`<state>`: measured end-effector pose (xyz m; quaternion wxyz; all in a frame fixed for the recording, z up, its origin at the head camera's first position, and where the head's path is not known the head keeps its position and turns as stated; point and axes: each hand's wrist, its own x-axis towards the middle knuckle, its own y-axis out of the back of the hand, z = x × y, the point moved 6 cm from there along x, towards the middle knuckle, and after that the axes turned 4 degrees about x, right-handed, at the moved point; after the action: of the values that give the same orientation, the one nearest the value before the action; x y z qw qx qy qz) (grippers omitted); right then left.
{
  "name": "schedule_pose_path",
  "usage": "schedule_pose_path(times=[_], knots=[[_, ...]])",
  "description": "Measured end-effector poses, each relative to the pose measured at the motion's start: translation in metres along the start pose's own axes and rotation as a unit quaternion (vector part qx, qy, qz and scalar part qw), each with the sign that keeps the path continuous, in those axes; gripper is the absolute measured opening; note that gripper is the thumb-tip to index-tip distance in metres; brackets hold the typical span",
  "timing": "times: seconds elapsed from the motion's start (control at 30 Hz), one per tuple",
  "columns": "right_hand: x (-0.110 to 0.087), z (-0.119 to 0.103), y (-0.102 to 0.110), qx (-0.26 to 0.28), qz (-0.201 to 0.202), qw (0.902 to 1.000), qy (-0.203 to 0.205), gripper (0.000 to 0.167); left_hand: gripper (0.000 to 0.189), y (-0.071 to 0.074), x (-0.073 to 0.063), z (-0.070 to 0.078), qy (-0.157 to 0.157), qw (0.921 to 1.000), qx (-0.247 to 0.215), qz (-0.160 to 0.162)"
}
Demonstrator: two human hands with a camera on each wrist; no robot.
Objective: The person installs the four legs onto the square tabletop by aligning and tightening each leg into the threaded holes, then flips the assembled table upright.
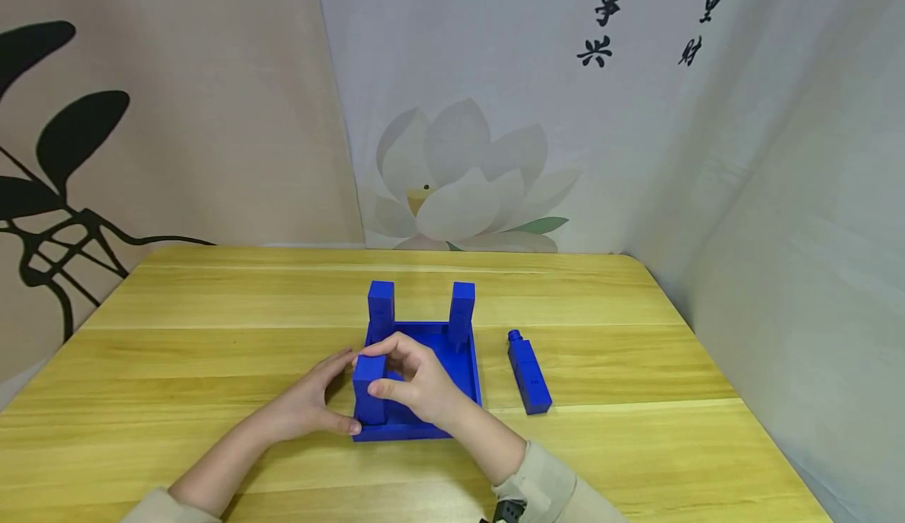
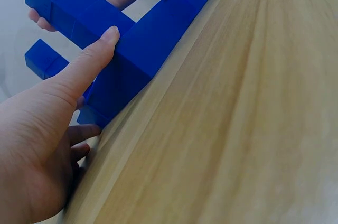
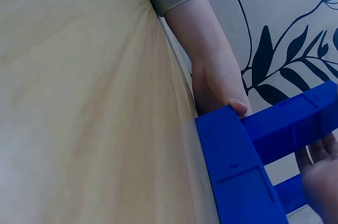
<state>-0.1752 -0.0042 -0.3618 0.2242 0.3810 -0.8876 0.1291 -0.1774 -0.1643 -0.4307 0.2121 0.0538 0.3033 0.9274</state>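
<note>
A blue square tray-like base (image 1: 410, 432) with raised edges lies on the table. At its near left corner stands a square blue post (image 1: 369, 399), and my right hand (image 1: 427, 389) grips the upper part between thumb and fingers. My left hand (image 1: 311, 407) holds the base's left side, its thumb at the near corner and the fingers further back. Two more blue posts, one at the back left (image 1: 382, 307) and one at the back right (image 1: 462, 311), rise upright from the base. In the right wrist view the gripped post (image 3: 290, 123) meets the base's corner.
A loose blue post (image 1: 530, 382) with a knobbed end lies on the wooden table (image 1: 636, 429), right of the base. Behind the table hangs a pale curtain (image 1: 495, 52) with a printed flower and dark writing.
</note>
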Motion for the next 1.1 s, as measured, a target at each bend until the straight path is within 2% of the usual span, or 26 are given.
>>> schedule_pose_path(times=[0.37, 0.67, 1.1], knots=[[-0.0045, 0.0038, 0.0026, -0.036, 0.012, 0.9993, 0.001, 0.063, 0.105, -0.0026, 0.0003, -0.0031, -0.006, 0.9999, -0.007, -0.005], [-0.0061, 0.0027, 0.0026, -0.05, 0.02, 0.9983, -0.024, 0.061, 0.087, -0.002, -0.0002, 0.0039, -0.065, 0.9978, -0.001, -0.012], [-0.0065, 0.0026, 0.0022, -0.074, 0.022, 0.9965, -0.032, 0.059, 0.093, -0.0013, 0.0001, 0.0021, -0.067, 0.9976, 0.02, -0.002]])
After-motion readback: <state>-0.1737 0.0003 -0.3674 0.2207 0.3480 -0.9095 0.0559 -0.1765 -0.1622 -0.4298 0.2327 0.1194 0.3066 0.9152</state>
